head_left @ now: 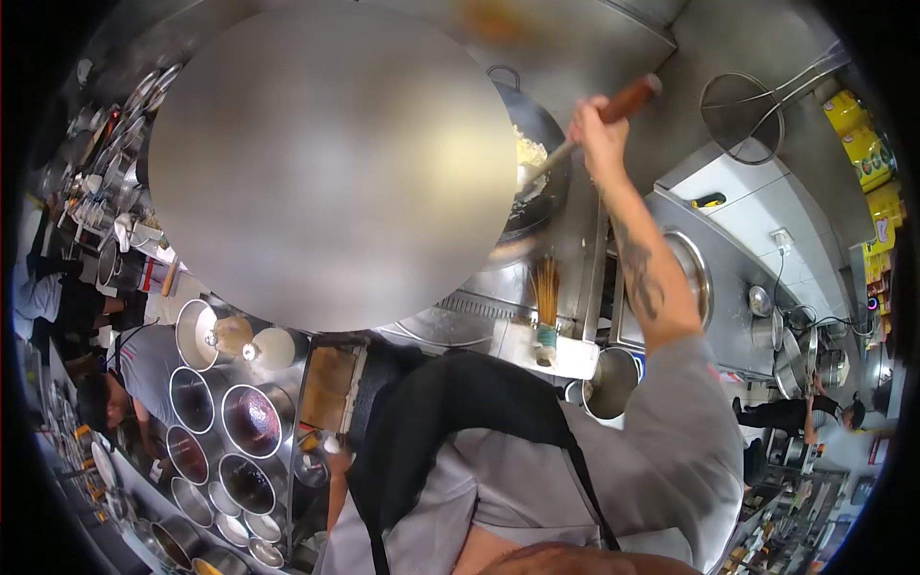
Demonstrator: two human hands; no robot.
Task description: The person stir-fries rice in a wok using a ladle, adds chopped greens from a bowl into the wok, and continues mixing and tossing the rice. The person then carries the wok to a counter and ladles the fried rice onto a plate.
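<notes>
My right hand [601, 136] is wrapped round the wooden handle of a long metal wok tool [565, 151]. Its shaft slopes down into a dark wok [546, 115], where pale yellow food [530, 153] lies; I cannot make out whether its working end is a ladle or a spatula. A large grey blur hides the left part of the wok. Low on the left, my left hand [337, 461] is small and partly hidden beside my apron. Close to it is a shiny metal vessel or ladle [310, 468]. The fingers of that hand are unclear.
A bamboo wok brush [546, 307] rests on a white block [575, 356]. Several metal pots of sauce, including a dark red one [257, 420], stand at left. A round strainer [743, 117] is at upper right. Co-workers [144, 383] are at both sides.
</notes>
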